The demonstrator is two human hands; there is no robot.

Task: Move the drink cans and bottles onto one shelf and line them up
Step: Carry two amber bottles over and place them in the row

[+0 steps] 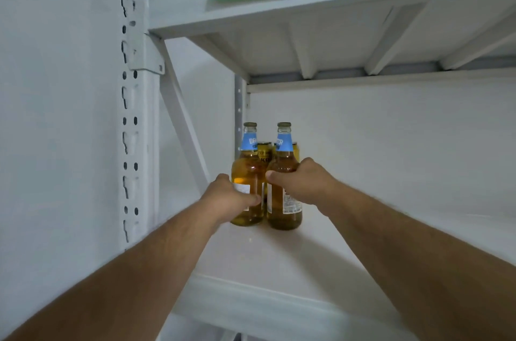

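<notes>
On the white shelf (pixel 279 265), we grip two upright amber bottles: our left hand (pixel 229 198) holds the left bottle (pixel 247 170), our right hand (pixel 300 181) the right bottle (pixel 283 215), yellow cans (pixel 264 152) behind.

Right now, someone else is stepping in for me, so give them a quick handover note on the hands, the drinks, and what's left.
Left hand grips the left bottle; right hand grips the right bottle.
Both bottles stand upright, side by side, at the shelf's back left corner.
Yellow cans stand right behind them, mostly hidden.
Done: drinks seen are on one shelf.
Left: release the bottles, straighten the row, check other shelves.
</notes>
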